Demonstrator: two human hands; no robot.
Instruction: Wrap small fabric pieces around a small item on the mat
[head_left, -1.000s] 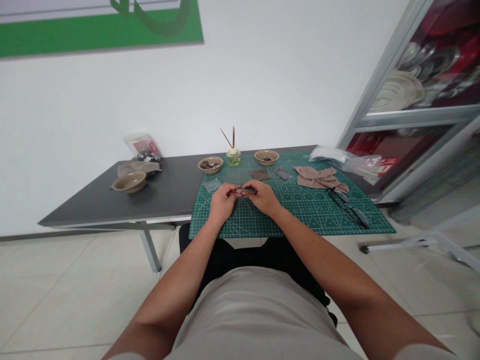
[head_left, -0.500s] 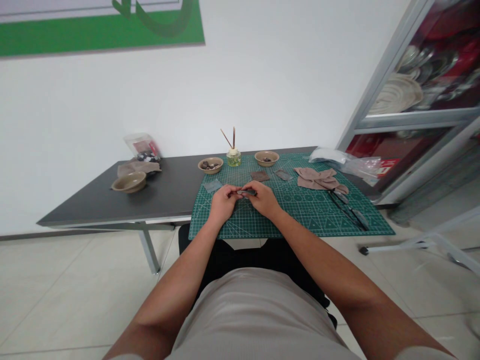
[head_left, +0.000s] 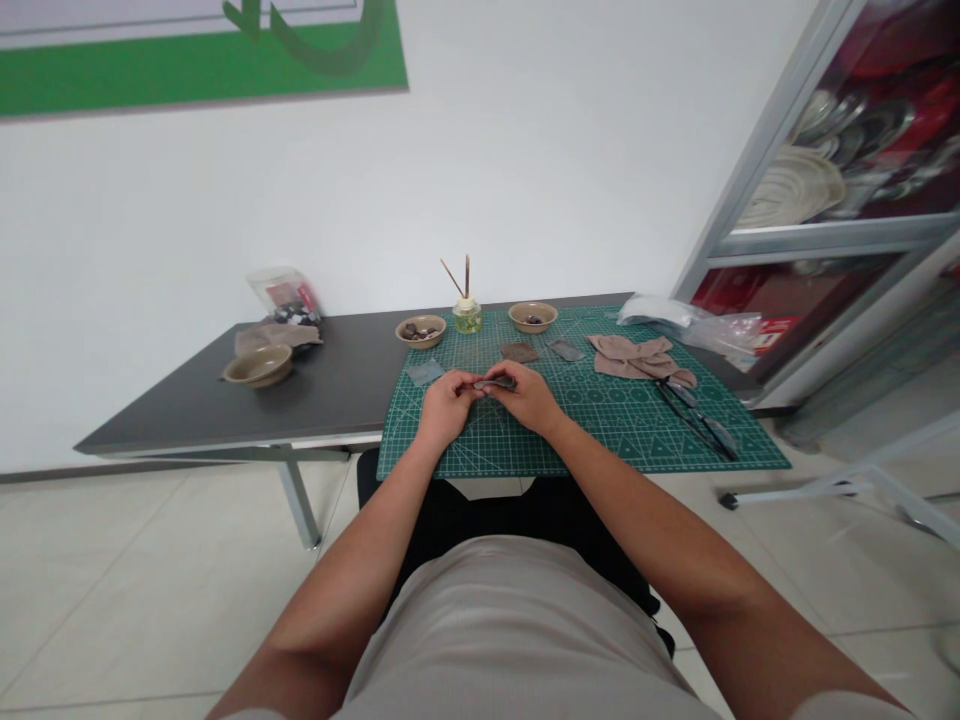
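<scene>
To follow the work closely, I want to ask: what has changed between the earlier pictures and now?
Almost nothing changed. The left hand and right hand stay together over the green cutting mat, pinching a small dark piece, perhaps turned slightly. Nothing was taken or let go. The tan bowls and beige cloth stayed put.

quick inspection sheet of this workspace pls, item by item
surface: green cutting mat on a dark grey table
job's things: small dark flat piece; tan pebble bowl; second tan pebble bowl
clutter: beige cloth, third tan bowl, plastic bag, reed diffuser
grips: left hand and right hand both pinch the piece
cables: nothing seen
surroundings: white wall, glass-fronted cabinet, tiled floor
</scene>
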